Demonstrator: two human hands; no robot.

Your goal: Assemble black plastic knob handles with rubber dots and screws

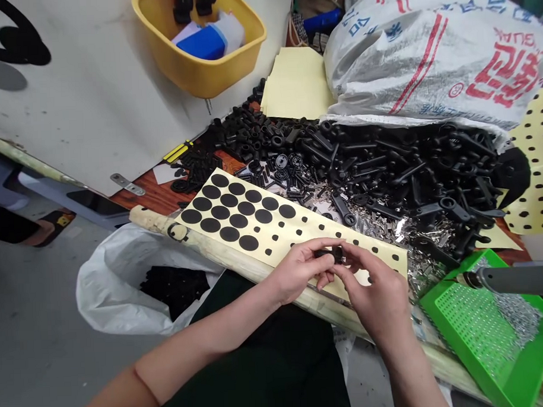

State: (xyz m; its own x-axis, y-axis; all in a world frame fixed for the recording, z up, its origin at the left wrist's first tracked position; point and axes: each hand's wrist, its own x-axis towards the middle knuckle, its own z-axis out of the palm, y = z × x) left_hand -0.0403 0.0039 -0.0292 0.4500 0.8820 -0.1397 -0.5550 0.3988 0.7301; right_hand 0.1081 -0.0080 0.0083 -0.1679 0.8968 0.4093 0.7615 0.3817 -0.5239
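Note:
Over the near edge of the bench, my left hand (298, 269) is closed around a small black plastic part (329, 254). My right hand (378, 280) pinches the right end of the same part between thumb and fingers. A tiny shiny spot, perhaps metal, shows at that end; its shape is too small to tell. Beneath both hands lies a pale yellow sheet (308, 236) with round black stickers (228, 200) on its left and small black dots on its right. Behind it are heaped black plastic arms (386, 164) and small silver metal pieces (391, 235).
At right, a green basket (439, 307) holds small metal pieces, with a grey tool (519, 280) reaching over it. A white woven sack (382, 63) lies at the back. A yellow bin (191, 73) hangs on the wall; a white bag (108, 292) is below the bench edge.

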